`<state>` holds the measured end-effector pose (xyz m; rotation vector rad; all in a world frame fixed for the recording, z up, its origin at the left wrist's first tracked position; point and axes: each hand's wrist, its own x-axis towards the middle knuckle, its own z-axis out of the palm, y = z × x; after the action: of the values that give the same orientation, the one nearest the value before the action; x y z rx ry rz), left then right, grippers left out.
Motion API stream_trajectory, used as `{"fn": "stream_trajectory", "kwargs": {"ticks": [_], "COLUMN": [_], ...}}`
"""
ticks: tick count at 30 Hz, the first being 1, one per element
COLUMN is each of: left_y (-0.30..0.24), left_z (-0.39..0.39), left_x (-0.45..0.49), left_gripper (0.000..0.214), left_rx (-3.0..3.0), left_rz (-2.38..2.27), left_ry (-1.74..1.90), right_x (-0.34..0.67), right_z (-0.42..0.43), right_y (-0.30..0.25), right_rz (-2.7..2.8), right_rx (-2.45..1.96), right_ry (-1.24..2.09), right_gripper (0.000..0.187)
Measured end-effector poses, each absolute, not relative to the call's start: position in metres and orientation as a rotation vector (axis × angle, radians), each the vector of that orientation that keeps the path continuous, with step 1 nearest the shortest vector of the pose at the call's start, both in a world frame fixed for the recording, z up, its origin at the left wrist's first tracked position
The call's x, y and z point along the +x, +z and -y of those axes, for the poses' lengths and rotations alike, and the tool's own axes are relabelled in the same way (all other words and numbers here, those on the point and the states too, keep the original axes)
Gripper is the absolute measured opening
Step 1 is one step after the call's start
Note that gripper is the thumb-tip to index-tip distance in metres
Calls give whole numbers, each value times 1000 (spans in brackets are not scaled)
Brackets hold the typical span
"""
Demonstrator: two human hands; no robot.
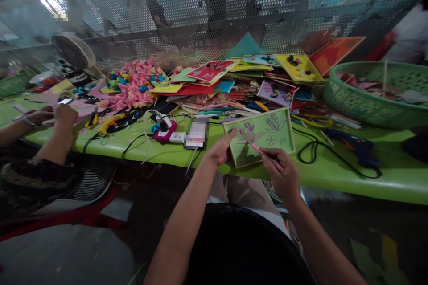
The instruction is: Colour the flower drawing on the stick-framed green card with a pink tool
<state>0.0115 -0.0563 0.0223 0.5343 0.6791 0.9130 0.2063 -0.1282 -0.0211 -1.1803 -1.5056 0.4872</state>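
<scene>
Near edge of the green-covered counter (334,173): a green rectangular card (267,131) w/ purple flower drawings is tilted up toward the camera, long axis L–R. The left hand (219,149) grips its lower-left corner, thumb on the face, fingers closed behind. The right hand (284,176) sits just below-right of the card, fingers pinched shut on a thin pink stick (264,152). Stick slants up-left, tip touching the card's lower middle.

Beyond, to the right: blue glue gun (359,148), green plastic basket (368,107). Far edge: heap of coloured cards (214,71), pink paper flowers (135,84). Far left: another person's hands (65,113).
</scene>
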Motion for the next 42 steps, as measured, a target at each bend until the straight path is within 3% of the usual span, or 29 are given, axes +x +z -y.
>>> {"fn": "stream_trajectory", "kwargs": {"ticks": [18, 42], "left_y": [21, 32], "left_z": [57, 60], "left_x": [14, 15], "left_gripper": [38, 39], "left_rx": [557, 511], "left_rz": [-675, -747], "left_ry": [920, 952], "right_x": [203, 206], "right_z": [126, 129], "right_y": [-12, -28], "right_rz": [1727, 1457], "right_rx": [-1095, -1182], "right_ry": [508, 458], "right_gripper": [16, 16]}}
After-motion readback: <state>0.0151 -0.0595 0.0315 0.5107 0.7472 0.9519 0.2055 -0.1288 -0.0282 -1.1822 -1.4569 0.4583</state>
